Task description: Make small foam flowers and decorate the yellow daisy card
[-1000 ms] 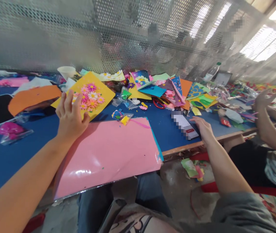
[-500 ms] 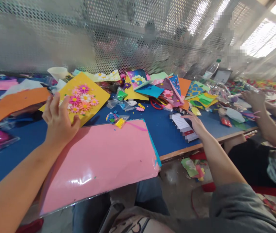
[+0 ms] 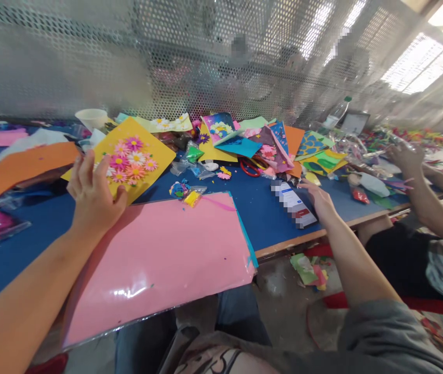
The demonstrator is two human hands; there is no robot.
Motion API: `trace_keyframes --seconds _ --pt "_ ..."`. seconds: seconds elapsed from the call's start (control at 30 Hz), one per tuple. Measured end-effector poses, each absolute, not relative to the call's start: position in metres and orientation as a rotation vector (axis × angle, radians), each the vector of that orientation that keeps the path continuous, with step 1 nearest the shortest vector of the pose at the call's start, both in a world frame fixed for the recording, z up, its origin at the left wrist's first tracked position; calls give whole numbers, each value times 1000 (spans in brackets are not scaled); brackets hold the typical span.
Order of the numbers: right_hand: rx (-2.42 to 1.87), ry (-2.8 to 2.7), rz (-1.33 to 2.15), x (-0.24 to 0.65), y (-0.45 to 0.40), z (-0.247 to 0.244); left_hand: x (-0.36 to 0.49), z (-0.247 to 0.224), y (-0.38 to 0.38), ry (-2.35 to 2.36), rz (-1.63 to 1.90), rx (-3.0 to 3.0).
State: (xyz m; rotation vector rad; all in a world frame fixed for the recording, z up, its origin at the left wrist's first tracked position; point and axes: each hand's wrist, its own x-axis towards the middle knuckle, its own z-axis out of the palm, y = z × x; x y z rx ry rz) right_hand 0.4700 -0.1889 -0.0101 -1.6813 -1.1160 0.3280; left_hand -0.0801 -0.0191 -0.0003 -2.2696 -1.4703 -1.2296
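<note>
My left hand grips the lower edge of a yellow card decorated with pink, orange and white paper flowers, tilting it up from the table. Just below that hand lies a large glossy pink sheet, overhanging the table's front edge. My right hand has its fingers spread, with the fingertips beside a smartphone lying on the blue table. The phone's screen is blurred out.
Behind the blue table lies a heap of coloured paper cards, with red-handled scissors, a paper cup and a plastic bottle. A co-worker's hand reaches in at right. Perforated metal mesh stands behind.
My right hand has shifted along the phone, which now lies at a slightly different angle. The view has swung a little to the left. The yellow card stays in my left hand.
</note>
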Motion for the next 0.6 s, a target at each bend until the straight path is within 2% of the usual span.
trace_keyframes --seconds 0.2,0.6 --pt "-1691 -1155 314 462 -216 -13 -80 -1 -19 -1477 -1227 -2274" --pt "-1705 -1205 315 460 -216 -15 -85 -4 -14 -1434 -1233 -2271"
